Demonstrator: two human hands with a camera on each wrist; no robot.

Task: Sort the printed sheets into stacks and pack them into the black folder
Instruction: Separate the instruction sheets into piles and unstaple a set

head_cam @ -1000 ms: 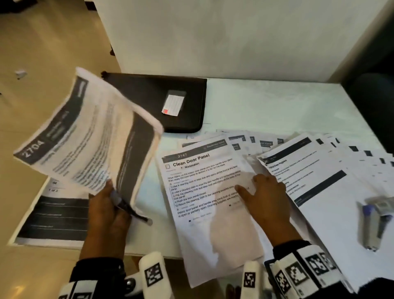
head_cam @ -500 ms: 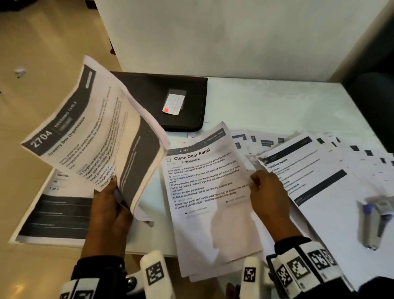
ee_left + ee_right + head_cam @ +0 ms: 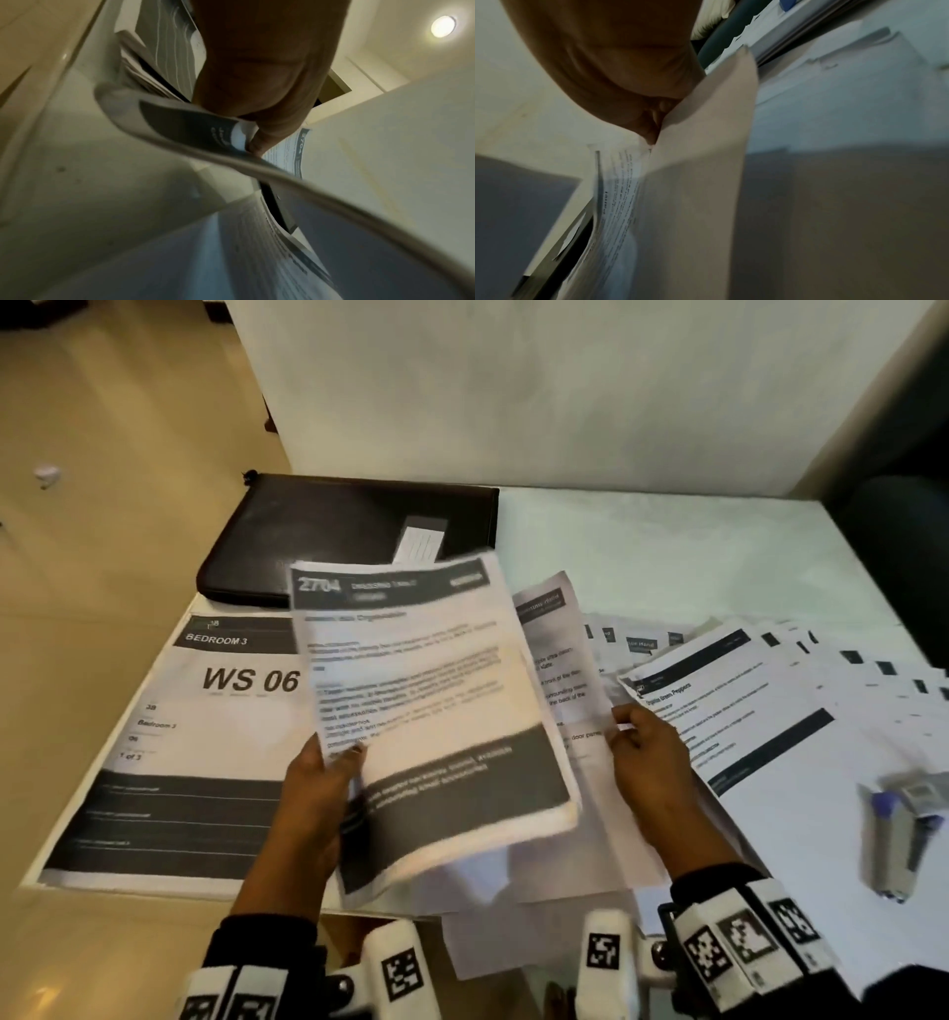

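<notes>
While the left hand [image 3: 308, 793] clamps a bundle of sheets [image 3: 431, 711] above the surface's near edge, the right hand [image 3: 647, 762] pinches one sheet [image 3: 560, 660] just beside it (folder [image 3: 328, 541] shut, far-left corner)

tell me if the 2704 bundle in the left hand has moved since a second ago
Yes. The 2704 bundle swung right, off the floor side; it now overlaps the black folder's near edge and uncovers the WS 06 sheet.
</notes>
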